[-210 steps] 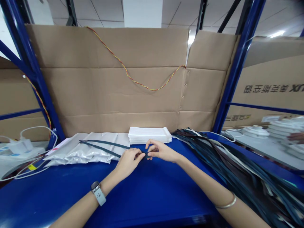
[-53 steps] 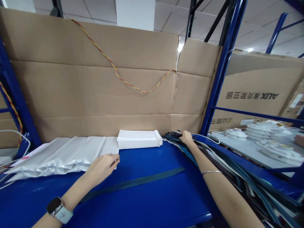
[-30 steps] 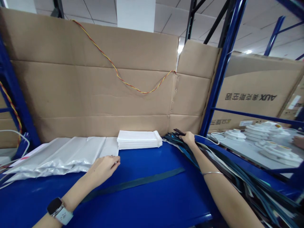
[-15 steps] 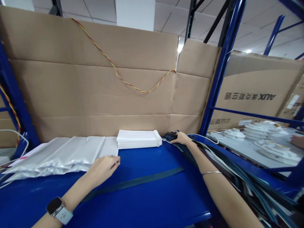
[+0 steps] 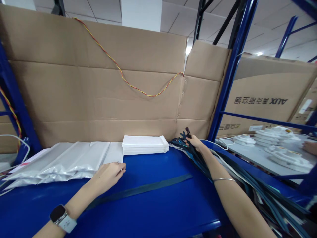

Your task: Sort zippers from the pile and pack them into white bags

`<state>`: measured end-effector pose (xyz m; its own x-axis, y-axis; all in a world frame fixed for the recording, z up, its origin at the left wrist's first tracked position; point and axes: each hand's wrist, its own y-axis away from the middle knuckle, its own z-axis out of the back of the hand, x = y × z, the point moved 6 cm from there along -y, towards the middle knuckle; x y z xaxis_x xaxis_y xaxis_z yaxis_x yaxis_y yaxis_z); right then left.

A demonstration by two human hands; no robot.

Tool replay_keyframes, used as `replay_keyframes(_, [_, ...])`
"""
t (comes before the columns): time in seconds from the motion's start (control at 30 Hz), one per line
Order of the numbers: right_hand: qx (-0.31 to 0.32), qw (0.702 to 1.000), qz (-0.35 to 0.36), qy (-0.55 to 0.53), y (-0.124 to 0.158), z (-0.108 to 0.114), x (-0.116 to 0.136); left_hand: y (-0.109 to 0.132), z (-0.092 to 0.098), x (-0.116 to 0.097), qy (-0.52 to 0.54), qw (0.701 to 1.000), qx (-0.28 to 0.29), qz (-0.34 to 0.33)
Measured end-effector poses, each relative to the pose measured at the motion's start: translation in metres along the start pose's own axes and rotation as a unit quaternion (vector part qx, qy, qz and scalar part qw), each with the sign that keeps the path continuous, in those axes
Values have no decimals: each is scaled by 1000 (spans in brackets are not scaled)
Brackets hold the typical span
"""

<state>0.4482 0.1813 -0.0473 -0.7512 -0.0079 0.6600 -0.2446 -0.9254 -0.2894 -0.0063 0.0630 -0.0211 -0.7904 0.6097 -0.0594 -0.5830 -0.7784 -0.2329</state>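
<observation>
My left hand [image 5: 107,175] rests open on the blue tabletop [image 5: 158,211], its fingertips at the edge of a pile of silvery-white plastic bags [image 5: 56,167]. A long, flat dark green strip [image 5: 138,191] lies on the table just below that hand, not held. My right hand [image 5: 195,142] reaches into the far end of a large heap of dark strips [image 5: 257,186]. Its fingers are closed around a bunch of strip ends that stick up above the hand.
A stack of flat white sheets or bags [image 5: 143,145] stands at the table's back edge, against a cardboard wall [image 5: 99,89] with a red-and-yellow wire. Blue rack uprights [image 5: 229,79] flank it. On the right, a co-worker's hand [image 5: 309,147] is beside white round parts [image 5: 284,153].
My right hand has lifted a bunch of strip ends up out of the heap. My left hand and the strip on the table have stayed in place.
</observation>
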Motion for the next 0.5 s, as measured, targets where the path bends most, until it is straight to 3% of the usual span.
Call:
replay_keyframes(0.27, [-70, 995, -35, 62, -18, 1, 2, 0, -1, 0, 19, 1000, 2, 3])
replay_keyframes(0.5, [-62, 988, -33, 134, -31, -34, 19, 0, -3, 2, 16, 1000, 0, 3])
